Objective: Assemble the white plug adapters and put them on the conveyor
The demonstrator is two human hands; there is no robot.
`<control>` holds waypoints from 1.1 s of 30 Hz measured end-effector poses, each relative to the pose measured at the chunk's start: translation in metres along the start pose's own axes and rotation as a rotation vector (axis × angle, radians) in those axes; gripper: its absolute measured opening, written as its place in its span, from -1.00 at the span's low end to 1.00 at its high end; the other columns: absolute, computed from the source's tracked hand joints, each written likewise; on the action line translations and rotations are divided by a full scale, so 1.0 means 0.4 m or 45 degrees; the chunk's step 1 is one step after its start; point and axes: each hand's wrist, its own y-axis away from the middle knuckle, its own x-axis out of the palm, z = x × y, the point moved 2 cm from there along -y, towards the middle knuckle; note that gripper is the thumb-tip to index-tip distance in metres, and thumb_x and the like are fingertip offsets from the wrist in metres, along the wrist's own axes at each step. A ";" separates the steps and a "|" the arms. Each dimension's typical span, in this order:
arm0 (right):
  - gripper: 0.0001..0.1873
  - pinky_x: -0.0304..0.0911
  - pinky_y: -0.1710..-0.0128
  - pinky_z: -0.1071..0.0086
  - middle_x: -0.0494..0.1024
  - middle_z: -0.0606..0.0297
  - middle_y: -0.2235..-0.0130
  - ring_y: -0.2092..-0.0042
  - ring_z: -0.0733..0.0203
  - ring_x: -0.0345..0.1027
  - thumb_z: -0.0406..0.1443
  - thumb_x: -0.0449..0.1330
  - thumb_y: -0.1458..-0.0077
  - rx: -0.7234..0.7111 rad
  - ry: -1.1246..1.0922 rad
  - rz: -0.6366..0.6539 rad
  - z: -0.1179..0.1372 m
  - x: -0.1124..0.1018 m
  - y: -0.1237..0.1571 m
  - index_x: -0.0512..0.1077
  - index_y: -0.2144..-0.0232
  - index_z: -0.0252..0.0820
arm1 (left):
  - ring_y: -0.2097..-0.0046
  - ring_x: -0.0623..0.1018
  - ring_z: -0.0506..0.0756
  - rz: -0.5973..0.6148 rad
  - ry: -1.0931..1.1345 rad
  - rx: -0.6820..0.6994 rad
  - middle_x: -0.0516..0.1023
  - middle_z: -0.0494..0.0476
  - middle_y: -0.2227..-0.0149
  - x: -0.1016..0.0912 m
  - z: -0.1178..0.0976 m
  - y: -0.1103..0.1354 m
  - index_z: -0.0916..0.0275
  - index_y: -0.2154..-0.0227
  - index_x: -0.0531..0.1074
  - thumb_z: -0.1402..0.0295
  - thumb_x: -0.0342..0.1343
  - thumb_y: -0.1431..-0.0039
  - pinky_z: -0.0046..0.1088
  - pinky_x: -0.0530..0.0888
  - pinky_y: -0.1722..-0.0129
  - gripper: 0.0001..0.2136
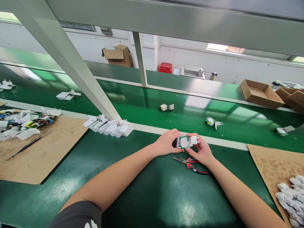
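Left hand (pixel 166 142), right hand (pixel 199 151): fingers curled, together pinching a white plug adapter (pixel 194 140) with exposed green circuit board (pixel 188 143). Just below the fingers: red-handled pliers (pixel 190 165) on the green table (pixel 166 196). Left of the fingers: stacked white adapter casings (pixel 107 126).

red-handled pliers (pixel 190 165) in the way below the right hand (pixel 200 151)

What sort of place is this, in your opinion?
Probably an electronics factory line: a green conveyor belt carries white plug chargers, the left hand and right hand hold a charger with a green circuit board, and red-handled pliers lie beside them.
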 end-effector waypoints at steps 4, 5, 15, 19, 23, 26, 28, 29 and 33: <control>-0.46 0.56 -0.07 0.07 0.59 0.12 -0.14 -0.15 -0.11 0.51 -0.22 0.51 -0.15 -0.049 0.054 0.031 0.012 0.003 0.000 0.54 -0.16 0.07 | -0.01 0.58 0.23 0.002 0.044 -0.029 0.50 0.13 -0.03 0.000 -0.001 0.002 0.02 -0.20 0.50 0.24 0.46 -0.10 -0.25 0.52 0.04 -0.42; -0.47 0.56 -0.07 0.06 0.59 0.12 -0.13 -0.15 -0.12 0.51 -0.23 0.51 -0.15 -0.059 0.065 0.039 0.015 0.004 0.000 0.54 -0.16 0.08 | -0.01 0.58 0.23 0.001 0.056 -0.033 0.50 0.13 -0.04 0.001 -0.001 0.002 0.02 -0.20 0.50 0.28 0.46 -0.08 -0.25 0.53 0.05 -0.42; -0.35 0.54 -0.08 0.00 0.59 0.10 -0.15 -0.16 -0.19 0.50 -0.30 0.48 -0.13 -0.169 0.208 0.063 0.030 0.004 0.002 0.50 -0.25 0.13 | 0.00 0.57 0.21 -0.015 0.107 -0.009 0.49 0.13 -0.05 0.010 0.013 0.000 0.05 -0.15 0.50 0.38 0.44 -0.01 -0.26 0.54 0.05 -0.42; -0.31 0.52 -0.11 -0.05 0.59 0.08 -0.18 -0.17 -0.20 0.51 -0.34 0.46 -0.14 -0.243 0.271 0.066 0.029 0.003 0.005 0.46 -0.28 0.13 | 0.04 0.57 0.21 -0.021 0.061 0.001 0.54 0.10 0.02 0.010 0.013 -0.002 0.07 -0.13 0.50 0.38 0.45 -0.01 -0.26 0.52 0.04 -0.43; -0.32 0.53 -0.14 -0.04 0.60 0.08 -0.20 -0.22 -0.21 0.50 -0.33 0.47 -0.14 -0.216 0.257 0.046 0.028 0.003 0.005 0.47 -0.28 0.12 | 0.06 0.58 0.22 -0.004 0.041 0.008 0.59 0.10 0.07 0.006 0.008 -0.004 0.07 -0.13 0.51 0.35 0.44 -0.04 -0.26 0.50 0.06 -0.45; -0.34 0.53 -0.16 -0.05 0.60 0.09 -0.19 -0.21 -0.21 0.51 -0.32 0.48 -0.13 -0.210 0.236 0.016 0.026 0.002 0.005 0.50 -0.26 0.11 | 0.05 0.60 0.24 0.000 0.046 0.020 0.61 0.11 0.05 0.005 0.005 -0.004 0.04 -0.17 0.50 0.29 0.44 -0.08 -0.25 0.50 0.05 -0.44; -0.36 0.53 -0.16 -0.05 0.60 0.10 -0.18 -0.20 -0.20 0.51 -0.30 0.49 -0.12 -0.193 0.208 0.002 0.022 0.000 0.005 0.52 -0.24 0.11 | 0.03 0.60 0.24 -0.005 0.044 0.020 0.61 0.11 0.04 0.006 0.003 -0.003 0.01 -0.21 0.48 0.25 0.44 -0.11 -0.24 0.50 0.04 -0.42; -0.37 0.53 -0.15 -0.03 0.60 0.10 -0.17 -0.19 -0.20 0.51 -0.29 0.50 -0.13 -0.182 0.193 -0.003 0.020 -0.001 0.005 0.52 -0.23 0.11 | 0.03 0.61 0.25 -0.009 0.039 0.017 0.61 0.12 0.04 0.006 0.002 -0.003 0.00 -0.23 0.48 0.22 0.44 -0.12 -0.24 0.50 0.04 -0.41; -0.42 0.55 -0.08 0.05 0.57 0.09 -0.18 -0.15 -0.13 0.51 -0.26 0.47 -0.19 -0.136 0.143 -0.009 0.005 -0.004 0.007 0.50 -0.24 0.10 | 0.09 0.59 0.22 -0.014 0.002 0.004 0.58 0.11 0.09 0.007 0.000 -0.002 0.01 -0.25 0.46 0.11 0.44 -0.17 -0.28 0.48 0.11 -0.40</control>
